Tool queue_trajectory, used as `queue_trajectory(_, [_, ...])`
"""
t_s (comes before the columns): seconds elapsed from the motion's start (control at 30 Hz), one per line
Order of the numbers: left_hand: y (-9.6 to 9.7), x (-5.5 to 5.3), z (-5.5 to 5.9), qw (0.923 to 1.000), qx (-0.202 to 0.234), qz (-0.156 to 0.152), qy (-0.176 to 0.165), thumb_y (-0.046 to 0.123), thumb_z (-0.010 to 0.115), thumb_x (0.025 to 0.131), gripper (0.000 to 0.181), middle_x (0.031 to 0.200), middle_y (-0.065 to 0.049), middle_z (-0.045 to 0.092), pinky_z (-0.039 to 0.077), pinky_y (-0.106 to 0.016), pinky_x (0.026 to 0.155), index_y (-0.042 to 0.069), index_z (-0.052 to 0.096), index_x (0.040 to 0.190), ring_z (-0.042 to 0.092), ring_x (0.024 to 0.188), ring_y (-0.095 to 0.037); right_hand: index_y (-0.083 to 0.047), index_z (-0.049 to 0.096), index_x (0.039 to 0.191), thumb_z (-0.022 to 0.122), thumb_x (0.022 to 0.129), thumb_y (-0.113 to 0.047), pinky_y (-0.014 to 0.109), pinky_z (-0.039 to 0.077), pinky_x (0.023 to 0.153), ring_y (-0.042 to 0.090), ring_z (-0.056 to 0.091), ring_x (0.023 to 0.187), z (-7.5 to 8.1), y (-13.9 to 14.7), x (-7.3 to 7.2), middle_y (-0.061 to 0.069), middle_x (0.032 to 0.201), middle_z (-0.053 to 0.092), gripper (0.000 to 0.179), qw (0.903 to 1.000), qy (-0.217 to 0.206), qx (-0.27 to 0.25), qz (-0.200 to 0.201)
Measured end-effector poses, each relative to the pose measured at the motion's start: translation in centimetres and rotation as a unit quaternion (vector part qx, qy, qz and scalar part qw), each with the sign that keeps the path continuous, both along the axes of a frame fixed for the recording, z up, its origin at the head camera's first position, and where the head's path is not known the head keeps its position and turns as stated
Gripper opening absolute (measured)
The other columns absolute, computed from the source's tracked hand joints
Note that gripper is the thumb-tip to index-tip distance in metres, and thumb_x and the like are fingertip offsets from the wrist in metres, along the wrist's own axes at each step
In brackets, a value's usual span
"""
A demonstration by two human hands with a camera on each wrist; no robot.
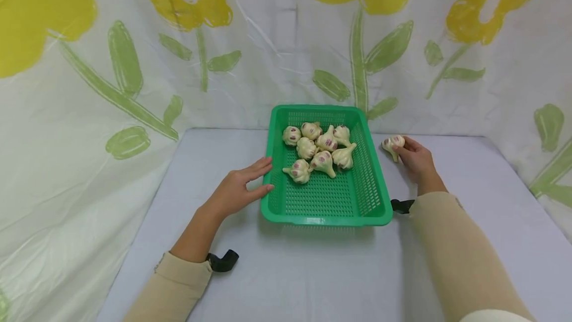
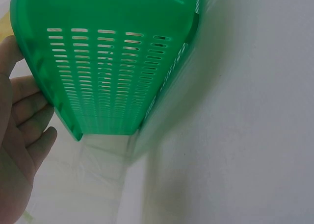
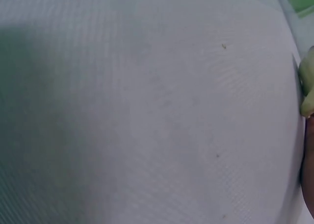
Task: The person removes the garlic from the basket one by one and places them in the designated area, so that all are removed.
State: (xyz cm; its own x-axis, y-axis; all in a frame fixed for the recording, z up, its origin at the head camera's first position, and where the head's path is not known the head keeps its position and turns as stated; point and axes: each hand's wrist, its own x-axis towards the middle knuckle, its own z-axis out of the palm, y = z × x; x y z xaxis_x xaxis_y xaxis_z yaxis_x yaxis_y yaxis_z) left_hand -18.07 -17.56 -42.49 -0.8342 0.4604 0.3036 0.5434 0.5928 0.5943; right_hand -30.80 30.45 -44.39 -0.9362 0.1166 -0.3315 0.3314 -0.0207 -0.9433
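Head view: the right hand (image 1: 417,159) pinches a garlic bulb (image 1: 393,144) between thumb and fingers, the bulb lying at that hand's ten o'clock. At its nine o'clock stands a green basket (image 1: 326,221), with eight more bulbs (image 1: 323,162) mostly toward twelve. The left hand (image 1: 239,188), fingers extended and gripping nothing, touches the basket's nine-o'clock side.

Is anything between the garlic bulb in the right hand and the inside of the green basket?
Yes, the right wall of the green basket: the garlic bulb, pinched in the right hand, is outside it. Nothing else visible intervenes, and the basket's top is open.
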Motion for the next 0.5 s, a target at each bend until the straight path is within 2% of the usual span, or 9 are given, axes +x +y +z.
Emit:
queue_trajectory(0.13, [-0.04,-0.01,0.06,1.0000,0.000,-0.002,0.003,0.032,0.070,0.093,0.057,0.153,0.001,0.043,0.043,-0.042,0.110,0.008,0.053,0.142,0.040,0.142,-0.019,-0.012,0.019,0.158,0.063,0.096,-0.012,0.025,0.024,0.119,0.012,0.023,0.149,-0.13,0.03,0.03,0.007,0.164,0.017,0.076,0.9996,0.006,-0.027,-0.003])
queue_trajectory(0.5, [0.01,-0.07,0.09,1.0000,0.002,-0.004,0.002,0.030,0.070,0.092,0.058,0.153,0.000,0.043,0.042,-0.043,0.110,0.006,0.053,0.142,0.039,0.143,-0.019,-0.013,0.019,0.158,0.066,0.094,-0.012,0.024,0.025,0.118,0.011,0.025,0.148,-0.95,0.25,-0.48,0.006,0.165,0.018,0.079,0.9992,0.010,-0.038,-0.002])
